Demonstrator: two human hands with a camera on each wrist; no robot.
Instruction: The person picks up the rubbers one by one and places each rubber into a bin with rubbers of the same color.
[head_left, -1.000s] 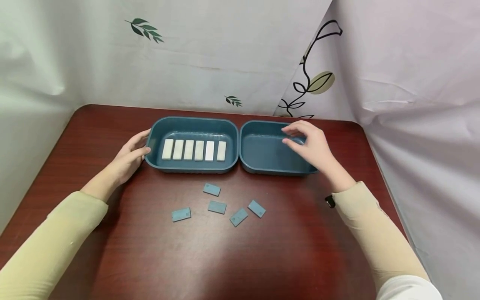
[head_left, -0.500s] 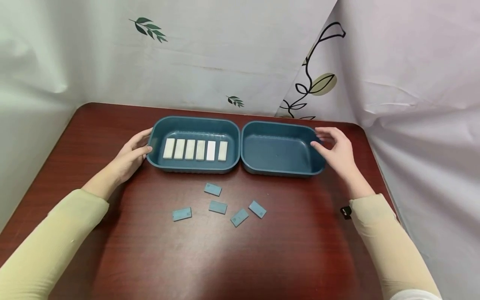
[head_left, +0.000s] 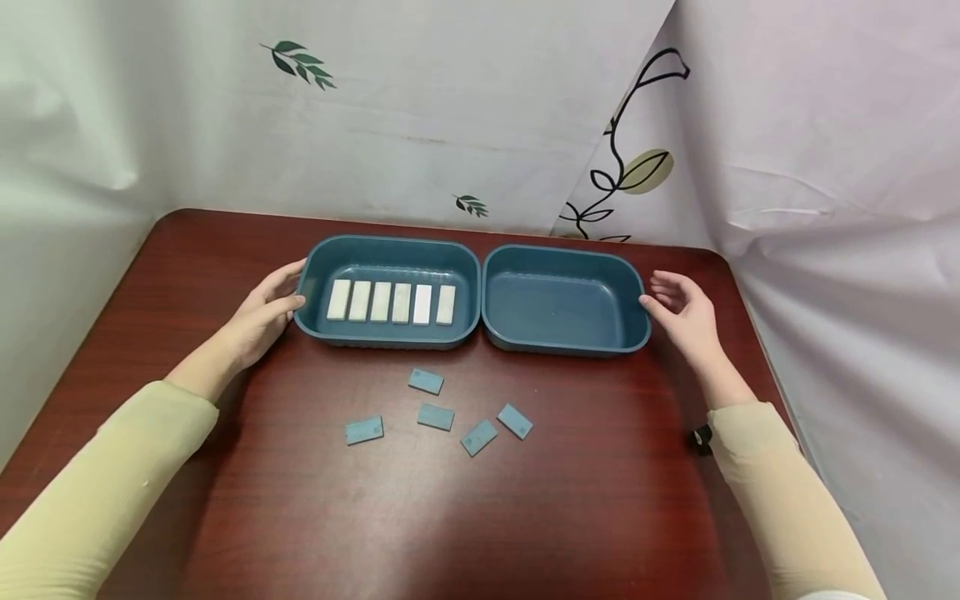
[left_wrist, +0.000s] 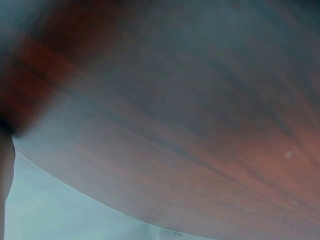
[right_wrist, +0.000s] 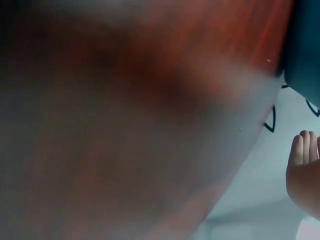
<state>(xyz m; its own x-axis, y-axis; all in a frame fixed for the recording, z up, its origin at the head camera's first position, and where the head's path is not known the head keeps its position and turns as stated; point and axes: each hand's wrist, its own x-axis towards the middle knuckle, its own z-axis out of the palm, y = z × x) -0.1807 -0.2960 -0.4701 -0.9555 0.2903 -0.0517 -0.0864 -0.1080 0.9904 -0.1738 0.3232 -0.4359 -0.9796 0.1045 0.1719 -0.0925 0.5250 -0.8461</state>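
Note:
Two dark blue trays stand side by side in the head view, the left tray [head_left: 382, 339] holding a row of several white blocks [head_left: 380, 302]. The right tray [head_left: 558, 308] has nothing inside. Against the left tray's outer end rests my left hand [head_left: 257, 323], its thumb at the rim and fingers extended along the outside. My right hand [head_left: 688, 323] is beside the right tray's outer end, fingers loosely bent and apart from it, thumb tip near the rim; contact there is unclear. In the right wrist view, part of the right hand [right_wrist: 304, 175] shows at the right edge.
Several flat blue-grey tiles [head_left: 435, 417] lie scattered on the reddish-brown table [head_left: 450, 517] in front of the trays. White curtains [head_left: 420, 100] with leaf prints hang behind and at the sides of the table.
My right hand has moved from above the right tray outward to the right, past its end, and slightly toward the near side. The left hand, trays, blocks and tiles have kept their places.

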